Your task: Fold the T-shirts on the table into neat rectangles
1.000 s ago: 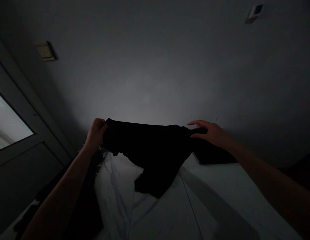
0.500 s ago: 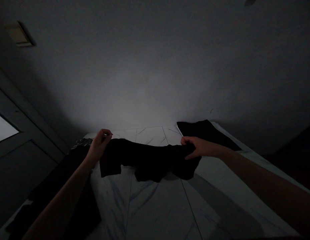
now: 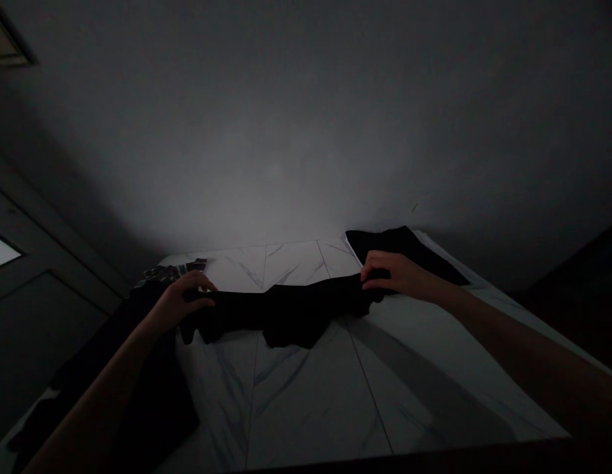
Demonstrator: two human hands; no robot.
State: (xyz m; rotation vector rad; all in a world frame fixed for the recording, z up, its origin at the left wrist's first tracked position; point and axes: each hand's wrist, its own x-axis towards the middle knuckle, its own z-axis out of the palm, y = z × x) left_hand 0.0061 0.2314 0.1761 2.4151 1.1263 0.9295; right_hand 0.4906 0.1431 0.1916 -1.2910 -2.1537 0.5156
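A black cloth [image 3: 296,309] stretches crosswise over the marble-patterned surface [image 3: 310,408], its lower edge uneven. My right hand [image 3: 385,273] grips its right end between thumb and fingers. At the cloth's left end is my left hand [image 3: 187,299], thumb and fingers apart around the edge; the dark fabric between them is hard to make out, and no firm grip shows.
Dark clothes [image 3: 157,401] lie along the left side, with a patterned cloth [image 3: 172,270] behind them. Another black folded cloth [image 3: 409,250] rests at the back right by the wall [image 3: 276,164]. A door [image 3: 43,296] stands at the left.
The black cloth has become a narrower strip, its left end lower. My left hand has moved down and left, and its fingers have spread. My right hand is slightly higher, still gripping.
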